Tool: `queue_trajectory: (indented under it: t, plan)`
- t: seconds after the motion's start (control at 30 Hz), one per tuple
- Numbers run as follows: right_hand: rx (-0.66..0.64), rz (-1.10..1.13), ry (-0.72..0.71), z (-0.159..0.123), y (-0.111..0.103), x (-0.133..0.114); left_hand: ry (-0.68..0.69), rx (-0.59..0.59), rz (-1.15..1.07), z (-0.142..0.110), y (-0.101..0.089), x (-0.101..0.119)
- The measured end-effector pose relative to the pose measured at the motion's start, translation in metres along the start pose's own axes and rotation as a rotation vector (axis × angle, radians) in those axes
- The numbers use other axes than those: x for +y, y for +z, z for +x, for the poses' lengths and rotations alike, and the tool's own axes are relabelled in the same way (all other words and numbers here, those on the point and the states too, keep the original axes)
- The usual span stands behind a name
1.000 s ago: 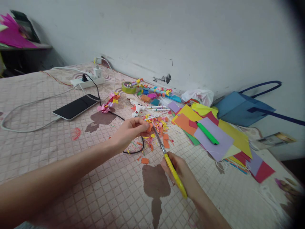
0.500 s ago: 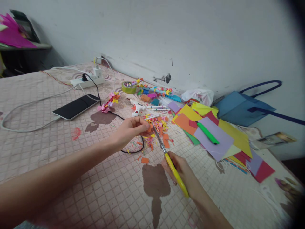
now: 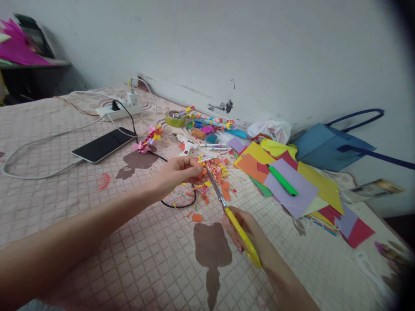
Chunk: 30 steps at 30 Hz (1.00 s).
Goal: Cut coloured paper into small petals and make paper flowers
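L grip closed to a pinch, thumb & fingers on a small orange paper pc. R grip curled round the yellow-handled scissors, blades pointing up to L grip; tips right by the orange pc, can't tell if touching. Paper scraps just beyond L grip, white glue gun a bit further past it. Coloured sheets w/ a bright green item on top, R of both grips. Phone L of L grip, well apart.
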State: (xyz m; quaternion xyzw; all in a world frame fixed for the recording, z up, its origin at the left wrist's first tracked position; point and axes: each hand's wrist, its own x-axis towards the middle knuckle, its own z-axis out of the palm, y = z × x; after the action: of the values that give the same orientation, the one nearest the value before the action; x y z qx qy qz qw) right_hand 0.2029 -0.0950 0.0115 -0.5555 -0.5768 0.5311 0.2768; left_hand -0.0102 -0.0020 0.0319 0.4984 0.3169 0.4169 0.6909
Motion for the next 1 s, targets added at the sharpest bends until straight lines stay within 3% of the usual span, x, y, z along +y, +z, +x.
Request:
queue_trajectory:
  t: [0.17, 0.5, 0.73, 1.0]
  plan:
    - [-0.006, 0.078, 0.048, 0.001, 0.001, 0.002, -0.032, -0.007, 0.028, -0.003, 0.005, -0.002]
    - [0.07, 0.348, -0.048, 0.003, 0.003, -0.001, -0.166, -0.073, 0.127, -0.013, 0.021, -0.019]
    - [0.236, 0.339, -0.094, 0.005, 0.004, -0.001, -0.319, -0.155, 0.013, -0.021, 0.033, -0.026]
    - [0.248, 0.267, -0.082, 0.006, 0.006, -0.001, -0.36, -0.172, -0.002, -0.024, 0.035, -0.033]
